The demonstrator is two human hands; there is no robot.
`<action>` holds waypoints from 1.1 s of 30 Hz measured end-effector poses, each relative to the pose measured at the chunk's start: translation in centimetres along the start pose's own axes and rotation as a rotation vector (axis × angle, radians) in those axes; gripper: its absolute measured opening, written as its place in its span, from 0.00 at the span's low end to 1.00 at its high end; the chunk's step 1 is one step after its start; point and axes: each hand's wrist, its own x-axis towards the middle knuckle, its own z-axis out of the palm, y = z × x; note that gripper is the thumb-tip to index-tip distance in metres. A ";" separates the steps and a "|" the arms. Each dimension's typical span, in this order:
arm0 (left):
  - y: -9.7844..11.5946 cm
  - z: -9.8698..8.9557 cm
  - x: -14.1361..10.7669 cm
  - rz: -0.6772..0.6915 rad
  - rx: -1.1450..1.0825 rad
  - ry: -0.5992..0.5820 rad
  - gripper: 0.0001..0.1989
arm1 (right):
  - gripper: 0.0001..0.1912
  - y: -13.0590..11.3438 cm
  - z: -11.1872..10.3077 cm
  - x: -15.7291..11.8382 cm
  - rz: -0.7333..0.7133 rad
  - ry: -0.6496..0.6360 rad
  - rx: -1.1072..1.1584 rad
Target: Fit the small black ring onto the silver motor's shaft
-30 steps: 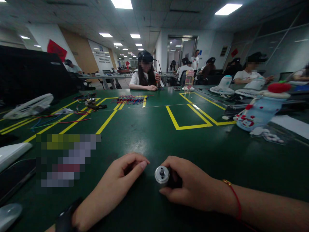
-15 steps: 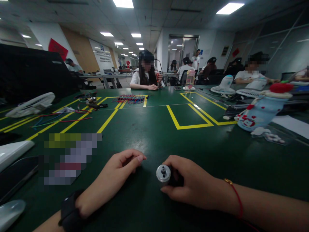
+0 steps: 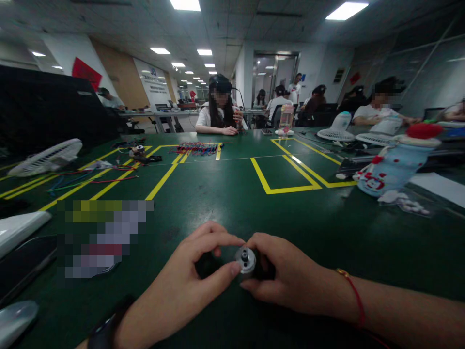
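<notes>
In front of me, a small metal electric motor (image 3: pixel 246 262) stands on the green table with its shaft and two small holes showing on the round end face. My right hand (image 3: pixel 286 271) is closed around its far right side, thumb below and index finger at the top. From the left, my left hand (image 3: pixel 196 266) reaches in, its thumb and index fingertips pinching the motor's rim at the end face. The other fingers of that hand are bent behind the index finger. The body of the motor is partly hidden by my right fingers.
On the right stand a blue bottle (image 3: pixel 395 165) and a plastic bag of small pieces (image 3: pixel 407 203). Loose wires (image 3: pixel 198 149) lie farther back, across from a seated person (image 3: pixel 214 114). At left are a white fan (image 3: pixel 47 157) and a computer mouse (image 3: pixel 18 315).
My left hand has moved right, opened its thumb and index finger and closed them on the motor's rim. My right hand keeps its hold with almost no movement.
</notes>
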 end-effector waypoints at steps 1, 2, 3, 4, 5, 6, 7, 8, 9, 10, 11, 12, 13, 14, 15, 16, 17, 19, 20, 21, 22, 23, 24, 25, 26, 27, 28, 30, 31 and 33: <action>0.2 0.1 0.0 0.001 0.002 0.004 0.09 | 0.12 0.0 0.0 0.0 -0.002 -0.001 -0.010; 0.4 0.2 0.1 0.003 0.000 0.012 0.09 | 0.12 0.0 0.0 0.0 -0.005 -0.003 -0.018; 0.5 0.3 0.1 0.002 -0.003 0.019 0.08 | 0.12 0.0 0.0 0.0 -0.006 -0.005 -0.026; 0.5 0.3 0.1 0.001 -0.008 0.025 0.08 | 0.12 0.0 0.0 0.1 -0.007 -0.004 -0.032; 0.6 0.3 0.1 -0.003 -0.015 0.032 0.07 | 0.12 0.0 0.0 0.1 -0.005 -0.002 -0.039; 0.6 0.3 0.1 -0.008 -0.024 0.041 0.07 | 0.12 -0.1 -0.1 0.1 -0.004 0.001 -0.043; 0.6 0.2 0.0 -0.013 -0.035 0.052 0.06 | 0.12 -0.1 -0.1 0.1 -0.002 0.003 -0.042; 0.5 0.0 0.0 -0.021 -0.044 0.065 0.06 | 0.12 -0.1 -0.1 0.2 -0.001 0.005 -0.038; 0.4 -0.1 -0.1 -0.027 -0.050 0.077 0.06 | 0.12 -0.2 -0.1 0.2 0.000 0.005 -0.032; 0.2 -0.4 -0.2 -0.030 -0.051 0.088 0.06 | 0.12 -0.2 -0.1 0.2 0.002 0.004 -0.025; -0.1 -0.6 -0.2 -0.032 -0.044 0.090 0.06 | 0.12 -0.2 -0.2 0.2 0.004 0.002 -0.017; -0.4 -0.8 -0.3 -0.033 -0.030 0.086 0.07 | 0.13 -0.3 -0.2 0.1 0.007 -0.001 -0.007; -0.8 -1.0 -0.3 -0.035 -0.010 0.070 0.07 | 0.14 -0.3 -0.2 0.1 0.011 -0.001 0.003; -1.2 -1.1 -0.3 -0.039 0.014 0.044 0.07 | 0.14 -0.3 -0.2 0.1 0.015 0.000 0.012; -1.6 -1.2 -0.3 -0.042 0.040 0.008 0.07 | 0.14 -0.3 -0.2 0.0 0.021 0.001 0.021; -1.9 -1.1 -0.3 -0.043 0.066 -0.031 0.07 | 0.14 -0.3 -0.2 0.0 0.027 0.001 0.028; -2.3 -1.1 -0.3 -0.041 0.094 -0.068 0.07 | 0.14 -0.2 -0.2 -0.1 0.034 0.000 0.032; -2.7 -0.8 -0.3 -0.029 0.160 -0.124 0.07 | 0.14 -0.1 -0.1 -0.1 0.042 -0.003 0.029; -2.9 -0.7 -0.3 -0.025 0.198 -0.140 0.06 | 0.14 -0.1 -0.1 -0.1 0.043 -0.005 0.025; -3.0 -0.6 -0.3 -0.023 0.234 -0.151 0.06 | 0.14 -0.1 -0.1 -0.2 0.040 -0.004 0.021; -3.0 -0.5 -0.3 -0.022 0.263 -0.162 0.05 | 0.14 0.0 -0.1 -0.2 0.036 -0.003 0.016; -3.0 -0.5 -0.3 -0.023 0.280 -0.171 0.05 | 0.14 0.0 -0.1 -0.2 0.033 -0.002 0.014; -3.0 -0.5 -0.3 -0.026 0.282 -0.176 0.04 | 0.14 0.0 -0.1 -0.2 0.033 -0.002 0.014; -3.0 -0.6 -0.2 -0.030 0.266 -0.179 0.05 | 0.14 0.0 -0.2 -0.2 0.035 -0.003 0.015; -3.1 -0.7 -0.2 -0.038 0.238 -0.183 0.06 | 0.14 0.0 -0.2 -0.2 0.040 -0.005 0.018; -3.1 -0.9 -0.1 -0.052 0.203 -0.182 0.08 | 0.14 0.0 -0.2 -0.1 0.043 -0.009 0.022; -3.2 -1.1 -0.1 -0.070 0.169 -0.174 0.09 | 0.14 0.0 -0.3 -0.1 0.046 -0.013 0.029; -3.4 -1.4 0.1 -0.101 0.127 -0.135 0.09 | 0.14 -0.1 -0.3 -0.1 0.041 -0.017 0.040; -3.5 -1.6 0.1 -0.110 0.124 -0.106 0.09 | 0.14 -0.1 -0.4 -0.2 0.040 -0.015 0.042; -3.8 -1.8 0.2 -0.113 0.138 -0.046 0.09 | 0.14 -0.1 -0.4 -0.2 0.041 -0.010 0.039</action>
